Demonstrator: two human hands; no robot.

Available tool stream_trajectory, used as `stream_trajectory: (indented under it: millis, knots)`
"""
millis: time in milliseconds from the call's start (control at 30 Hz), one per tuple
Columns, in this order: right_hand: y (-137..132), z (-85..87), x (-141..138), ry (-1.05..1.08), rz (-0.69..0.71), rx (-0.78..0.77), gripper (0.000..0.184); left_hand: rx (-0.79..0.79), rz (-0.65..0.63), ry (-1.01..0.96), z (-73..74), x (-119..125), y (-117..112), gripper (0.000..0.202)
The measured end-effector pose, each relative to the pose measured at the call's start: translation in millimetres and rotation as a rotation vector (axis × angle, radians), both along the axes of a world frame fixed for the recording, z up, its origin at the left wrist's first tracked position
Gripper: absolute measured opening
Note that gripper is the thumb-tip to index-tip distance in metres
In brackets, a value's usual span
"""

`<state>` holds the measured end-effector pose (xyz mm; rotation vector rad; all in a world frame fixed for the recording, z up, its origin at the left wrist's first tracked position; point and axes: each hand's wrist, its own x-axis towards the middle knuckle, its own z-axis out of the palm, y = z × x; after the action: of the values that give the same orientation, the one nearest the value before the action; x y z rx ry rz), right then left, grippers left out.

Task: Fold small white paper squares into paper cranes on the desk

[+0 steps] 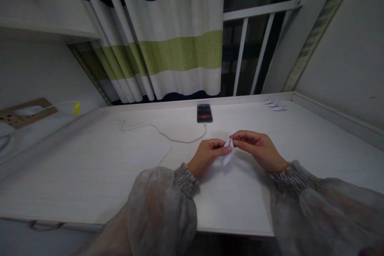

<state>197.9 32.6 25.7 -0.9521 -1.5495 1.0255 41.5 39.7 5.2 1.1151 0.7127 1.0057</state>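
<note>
Grip of the left hand [210,153] is narrow, its thumb and fingers pinching a small piece of folded white paper [227,157] held up above the near-middle part of the white desk [90,184]. From the right, the right hand [260,150] brings thumb and fingertips close together at the paper's upper end; whether this grip clasps the paper or only touches it, I cannot tell. A gold ring [212,142] circles a finger of the left hand, and grey sleeves [162,196] gather at both wrists. Left of the hands lies a flat white sheet [151,157]. Beyond them, near the far edge, a dark, pixelated object [204,113] sits at the end of a white cable [177,141] that winds leftward. Several small white folded pieces [276,105] cluster in the far right corner, well apart from the hands. A striped curtain [180,54] hangs behind the desk.
</note>
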Motion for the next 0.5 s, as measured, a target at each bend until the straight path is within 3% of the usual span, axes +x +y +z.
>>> stream_trajectory:
  millis: [133,300,500]
  knots:
    - [0.6,-1.0,1.9,-0.017,-0.012,0.010,0.023,0.013,-0.002,0.015,1.8,0.7,-1.5,0.021]
    - [1.7,0.0,5.0,-0.167,-0.029,0.132,0.018,0.027,-0.013,0.012,3.2,1.4,-2.3,0.023]
    - [-2.4,4.2,6.3,-0.445,-0.086,0.483,0.011,0.018,0.028,0.010,1.3,2.3,-0.6,0.022]
